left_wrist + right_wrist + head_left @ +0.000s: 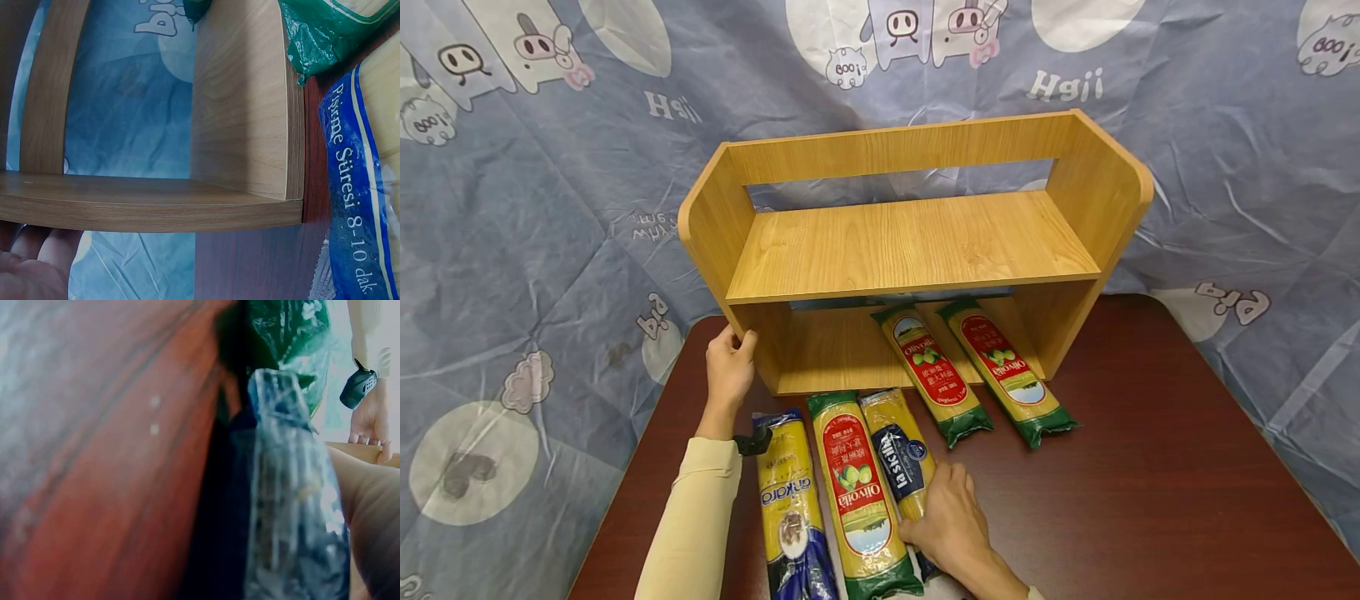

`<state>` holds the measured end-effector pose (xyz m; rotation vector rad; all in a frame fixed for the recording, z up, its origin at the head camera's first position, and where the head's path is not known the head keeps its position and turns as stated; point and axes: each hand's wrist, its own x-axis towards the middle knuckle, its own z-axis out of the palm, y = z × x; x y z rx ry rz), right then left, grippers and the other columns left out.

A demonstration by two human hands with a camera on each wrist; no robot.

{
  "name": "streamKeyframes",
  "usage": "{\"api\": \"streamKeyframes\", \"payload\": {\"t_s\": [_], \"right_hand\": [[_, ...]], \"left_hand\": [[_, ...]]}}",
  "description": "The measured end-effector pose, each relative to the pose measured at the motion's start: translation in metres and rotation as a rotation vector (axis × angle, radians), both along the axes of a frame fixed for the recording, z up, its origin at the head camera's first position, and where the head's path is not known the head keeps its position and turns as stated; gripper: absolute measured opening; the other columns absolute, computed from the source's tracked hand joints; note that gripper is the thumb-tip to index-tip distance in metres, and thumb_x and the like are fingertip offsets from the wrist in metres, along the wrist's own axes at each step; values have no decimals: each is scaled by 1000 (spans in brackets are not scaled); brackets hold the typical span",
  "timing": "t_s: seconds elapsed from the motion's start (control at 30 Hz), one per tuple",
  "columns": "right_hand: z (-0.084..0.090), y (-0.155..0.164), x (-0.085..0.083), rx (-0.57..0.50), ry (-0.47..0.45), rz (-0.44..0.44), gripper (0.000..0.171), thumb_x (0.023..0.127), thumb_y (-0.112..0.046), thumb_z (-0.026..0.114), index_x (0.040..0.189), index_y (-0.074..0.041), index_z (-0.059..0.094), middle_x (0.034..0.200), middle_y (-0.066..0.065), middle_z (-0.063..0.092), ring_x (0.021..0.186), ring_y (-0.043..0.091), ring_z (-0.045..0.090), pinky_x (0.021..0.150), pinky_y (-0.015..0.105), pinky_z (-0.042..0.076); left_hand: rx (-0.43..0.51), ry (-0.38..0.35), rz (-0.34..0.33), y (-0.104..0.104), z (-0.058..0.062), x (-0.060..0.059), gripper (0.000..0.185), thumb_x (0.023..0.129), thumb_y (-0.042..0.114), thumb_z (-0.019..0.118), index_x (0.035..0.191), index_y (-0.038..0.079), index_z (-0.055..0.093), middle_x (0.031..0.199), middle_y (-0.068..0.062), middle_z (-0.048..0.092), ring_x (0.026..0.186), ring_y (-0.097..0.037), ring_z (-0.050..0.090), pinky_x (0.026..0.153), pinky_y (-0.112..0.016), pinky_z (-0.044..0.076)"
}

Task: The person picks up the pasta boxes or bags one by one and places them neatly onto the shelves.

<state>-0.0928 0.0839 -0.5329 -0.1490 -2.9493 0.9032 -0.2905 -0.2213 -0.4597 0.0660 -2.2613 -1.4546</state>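
La Sicilia pack (901, 454) lies flat on the table (1150, 500), third from left in a row of three spaghetti packs at the near edge, long axis roughly front to back, top end tilted slightly left. Right hand (951, 521) lies on its lower half, fingers curled over the pack and gripping it; lower end of the pack is hidden under the hand. Right wrist view is blurred: only the crimped clear end of a pack (284, 487) against the dark red tabletop, a thumb edge at lower right. Just beside it on the left, touching, is a red-label Olivoila pack (859, 492); left of that an Ankara pack (790, 508) with blue ends. Left hand (728, 367) is on the shelf (910, 242), fingers wrapped around the front edge of the left side panel near its base, thumb on the outside. Left wrist view shows that panel edge-on and the fingers (28, 269) under it. Shelf is a two-tier wooden unit at the back of the table. Two more Olivoila packs (977, 371) lie side by side, angled, top ends inside the lower tier, bottom ends sticking out onto the table, well apart from the right hand. Cartoon-print blue cloth (550, 208) hangs behind.
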Motion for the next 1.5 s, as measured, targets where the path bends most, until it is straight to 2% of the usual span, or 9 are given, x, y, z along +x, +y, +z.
{"api": "streamKeyframes", "payload": {"t_s": [0.33,0.57,0.73,0.87,1.07,1.27,1.5], "right_hand": [[4,1,-4,48,-32,0,70,52,-24,87,104,1,48,76,8,49,61,28,55,49,46,45],[5,6,-5,15,-59,33,69,54,-20,85,108,1,45,68,6,50,54,26,52,45,42,42],[5,10,-6,-31,-72,47,73,55,-18,82,115,3,45,69,6,52,56,24,52,48,41,42],[5,15,-6,-123,-96,56,81,57,-14,82,124,7,42,73,7,54,60,23,54,51,39,44],[8,21,-2,-250,-121,51,79,58,-10,83,124,6,43,73,7,56,59,21,54,51,36,45],[24,27,3,-295,-116,39,80,60,-9,81,129,5,44,74,6,58,58,19,56,52,34,47],[61,35,11,-312,-117,39,89,63,-8,79,141,4,39,78,6,61,59,18,58,52,33,49]], "left_hand": [[10,9,-1,2,2,-1,23,100,15,60,111,-1,72,101,-20,73,90,-31,70,64,-17,49],[16,9,-9,4,1,-1,23,100,14,60,111,-3,72,100,-22,73,89,-33,70,63,-15,49],[19,24,-10,5,2,-2,22,100,12,60,110,-3,72,100,-23,73,89,-35,70,63,-15,48],[6,21,-6,5,2,-2,22,100,13,60,110,-2,72,100,-22,73,89,-34,70,63,-15,48],[12,7,-1,5,0,-2,22,100,13,60,110,-2,72,101,-22,73,90,-32,70,65,-17,48],[3,4,18,3,-1,-1,22,100,14,60,109,-2,72,99,-21,73,89,-31,69,65,-19,49],[-4,13,10,3,0,1,24,101,14,58,111,-3,71,100,-23,72,91,-35,70,64,-17,48]]}}
